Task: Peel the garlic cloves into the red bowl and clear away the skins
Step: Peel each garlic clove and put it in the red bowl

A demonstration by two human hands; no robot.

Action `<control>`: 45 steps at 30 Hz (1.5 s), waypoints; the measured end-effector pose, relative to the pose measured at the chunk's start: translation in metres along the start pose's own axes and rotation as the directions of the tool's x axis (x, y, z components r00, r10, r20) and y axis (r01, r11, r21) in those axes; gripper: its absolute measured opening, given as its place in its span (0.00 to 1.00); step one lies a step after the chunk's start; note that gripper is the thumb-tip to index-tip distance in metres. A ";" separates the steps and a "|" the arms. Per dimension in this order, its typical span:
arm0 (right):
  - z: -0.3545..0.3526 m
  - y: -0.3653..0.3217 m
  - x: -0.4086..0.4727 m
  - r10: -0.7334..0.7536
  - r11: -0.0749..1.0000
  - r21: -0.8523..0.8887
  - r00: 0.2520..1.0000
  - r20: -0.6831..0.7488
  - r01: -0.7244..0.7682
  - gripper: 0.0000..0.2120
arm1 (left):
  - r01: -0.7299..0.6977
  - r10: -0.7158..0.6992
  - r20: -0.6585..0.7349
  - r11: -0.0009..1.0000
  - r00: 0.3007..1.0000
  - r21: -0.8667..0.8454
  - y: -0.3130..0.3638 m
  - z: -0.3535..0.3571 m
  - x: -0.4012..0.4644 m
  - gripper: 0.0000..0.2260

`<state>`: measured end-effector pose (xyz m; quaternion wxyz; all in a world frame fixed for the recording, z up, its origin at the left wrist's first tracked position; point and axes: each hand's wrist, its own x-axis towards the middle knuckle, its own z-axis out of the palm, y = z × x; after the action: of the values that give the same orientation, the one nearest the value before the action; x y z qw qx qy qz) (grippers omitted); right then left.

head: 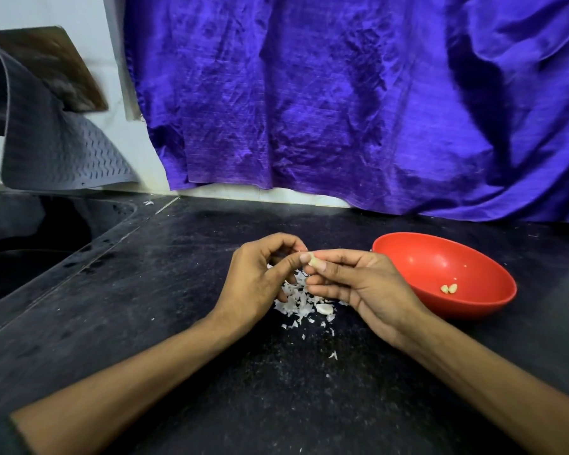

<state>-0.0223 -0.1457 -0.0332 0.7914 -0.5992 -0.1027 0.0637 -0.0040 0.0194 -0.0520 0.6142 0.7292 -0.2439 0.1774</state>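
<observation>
On black counter (pixel 178 323) | both hands pinch garlic clove (pixel 312 258) | purple cloth (pixel 342 93) behind

A small pale garlic clove (pixel 312 258) is being pinched between the fingertips of both hands, up off the black counter. Right under the pinch, a heap of thin white skins (pixel 301 298) is lying scattered, with little bits trailing toward the person. One more whole clove (pixel 324 309) is sitting in that heap, just below the held one. To the right of the pinch, a round red bowl (pixel 408 254) is being kept tipped toward the hands, and two peeled cloves (pixel 448 288) are resting low inside it.
</observation>
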 end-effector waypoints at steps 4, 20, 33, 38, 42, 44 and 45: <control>0.001 -0.002 -0.001 -0.005 1.000 -0.015 1.000 0.006 0.005 0.11 | -0.014 0.013 0.015 1.000 1.000 0.019 0.000 0.000 0.000 0.03; 0.004 -0.003 -0.004 -0.015 0.999 -0.043 1.000 0.018 0.016 0.13 | 0.100 -0.101 0.077 0.995 0.992 0.023 0.004 0.004 -0.007 0.06; 0.007 0.006 -0.003 0.029 0.999 0.045 0.999 -0.014 -0.029 0.11 | -0.116 0.114 0.024 0.929 0.993 0.351 -0.003 0.004 -0.007 0.06; 0.009 0.004 -0.002 0.045 0.995 0.093 0.999 -0.005 -0.045 0.10 | -0.188 0.184 0.046 0.915 0.982 0.358 0.001 0.005 -0.008 0.06; 0.008 0.001 0.000 0.048 0.985 0.166 0.998 -0.050 -0.039 0.12 | -0.193 0.187 0.050 0.921 0.981 0.340 0.003 0.006 -0.009 0.03; 0.006 -0.001 0.001 0.051 0.980 0.197 0.995 -0.083 -0.034 0.09 | -0.194 0.194 0.035 0.916 0.980 0.352 0.003 0.007 -0.009 0.05; 0.006 -0.002 0.002 0.051 0.979 0.202 0.994 -0.094 -0.031 0.08 | -0.188 0.194 0.020 0.917 0.981 0.352 0.003 0.006 -0.008 0.05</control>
<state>-0.0219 -0.1408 -0.0293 0.8504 -0.5208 -0.0441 0.0601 -0.0127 0.0142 -0.0554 0.4554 0.7987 -0.2735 0.2827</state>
